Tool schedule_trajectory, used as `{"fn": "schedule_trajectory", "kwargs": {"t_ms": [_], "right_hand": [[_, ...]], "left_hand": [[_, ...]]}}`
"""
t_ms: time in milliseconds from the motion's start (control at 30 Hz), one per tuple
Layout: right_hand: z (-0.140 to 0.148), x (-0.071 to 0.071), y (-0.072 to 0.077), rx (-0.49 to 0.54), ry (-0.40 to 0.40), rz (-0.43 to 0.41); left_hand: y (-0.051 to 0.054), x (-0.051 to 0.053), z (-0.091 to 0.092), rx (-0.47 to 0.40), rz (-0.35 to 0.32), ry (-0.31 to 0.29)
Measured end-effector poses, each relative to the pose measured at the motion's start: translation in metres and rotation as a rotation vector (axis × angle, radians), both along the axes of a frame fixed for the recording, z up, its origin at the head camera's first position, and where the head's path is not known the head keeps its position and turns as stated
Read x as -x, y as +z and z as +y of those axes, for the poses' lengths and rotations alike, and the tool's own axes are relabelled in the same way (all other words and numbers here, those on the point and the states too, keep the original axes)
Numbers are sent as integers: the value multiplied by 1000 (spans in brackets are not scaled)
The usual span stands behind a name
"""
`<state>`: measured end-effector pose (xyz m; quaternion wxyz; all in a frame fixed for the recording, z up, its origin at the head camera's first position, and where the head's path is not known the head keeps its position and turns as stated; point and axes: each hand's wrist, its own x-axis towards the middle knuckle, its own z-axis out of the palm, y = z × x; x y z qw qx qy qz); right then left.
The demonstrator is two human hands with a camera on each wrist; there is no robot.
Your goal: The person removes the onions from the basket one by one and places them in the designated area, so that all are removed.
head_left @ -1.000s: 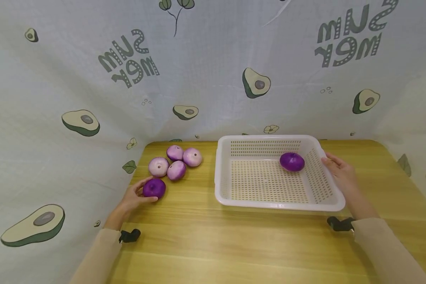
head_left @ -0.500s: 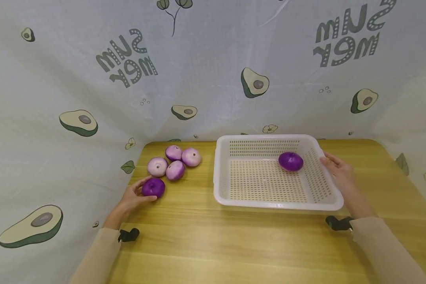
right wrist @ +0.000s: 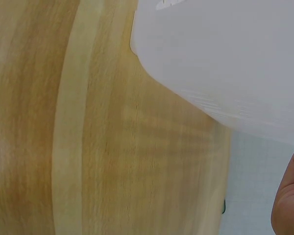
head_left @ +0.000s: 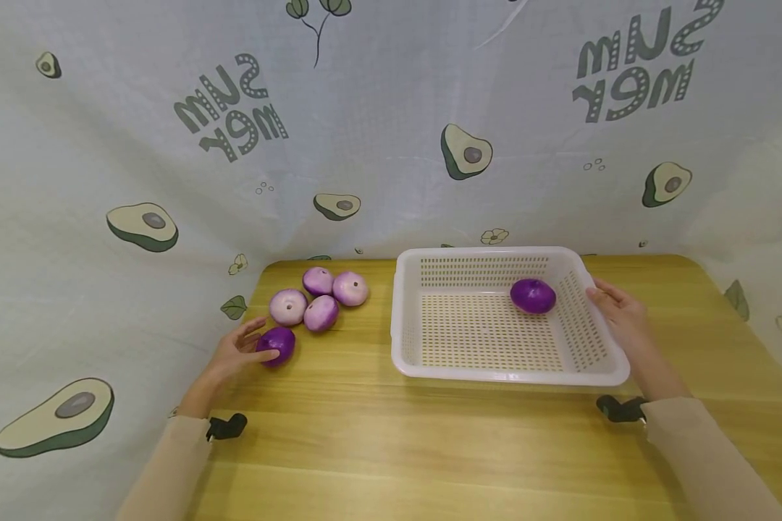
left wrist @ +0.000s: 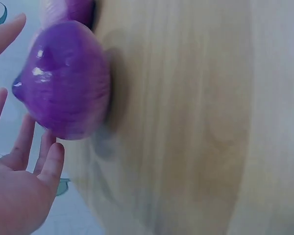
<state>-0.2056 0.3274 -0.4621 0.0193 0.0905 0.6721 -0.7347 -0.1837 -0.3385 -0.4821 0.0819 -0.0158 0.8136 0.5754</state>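
Observation:
A dark purple onion (head_left: 282, 344) lies on the table at the left. My left hand (head_left: 230, 357) is beside it with spread fingers, the thumb tip overlapping the onion in the head view. In the left wrist view the same onion (left wrist: 71, 83) sits in front of the loosely extended fingers (left wrist: 52, 164); whether a fingertip touches it is hard to tell. My right hand (head_left: 625, 317) grips the right rim of a white perforated plastic basket (head_left: 495, 376). Inside the basket, towards its right, lies another dark purple onion (head_left: 533, 297).
Several paler purple onions, among them a near one (head_left: 321, 313) and a left one (head_left: 289, 307), cluster behind the left hand's onion. The wooden table (head_left: 430, 449) ends at the back against a cloth (head_left: 391, 130) printed with avocados, which also hangs at the left.
My left hand has drawn slightly left and loosened its fingers from the onion. That onion has tipped a little to the left. The right hand still holds the basket in place.

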Motion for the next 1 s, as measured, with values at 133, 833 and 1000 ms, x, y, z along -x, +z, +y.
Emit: {"fn": "schedule_trajectory", "kwargs": {"t_ms": [133, 833, 1000], "right_hand": [[3, 3, -6, -9, -16, -2], [3, 3, -7, -16, -25, 18], [3, 3, -7, -36, -25, 18]], "left_hand": [[13, 2, 4, -10, 15, 0], [90, 32, 62, -131, 143, -93], [103, 37, 82, -141, 135, -113]]}}
